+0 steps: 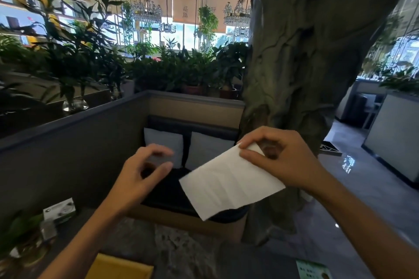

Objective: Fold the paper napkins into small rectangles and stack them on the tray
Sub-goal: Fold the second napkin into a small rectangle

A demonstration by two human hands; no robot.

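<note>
**Napkin up in the air, one corner pinched**

Right hand (281, 156) pinches the top corner of the white napkin (229, 184) between thumb and fingers, so it hangs unfolded above the tabletop (186, 253). Left hand (145, 172) hovers just beside it, fingers loosely curled, holding nothing. Yellow tray (120, 267) sits low at the near edge.

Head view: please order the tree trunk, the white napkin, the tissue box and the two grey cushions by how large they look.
1. tree trunk
2. white napkin, though it is near the camera
3. two grey cushions, alike, so unranked between them
4. tissue box
</note>
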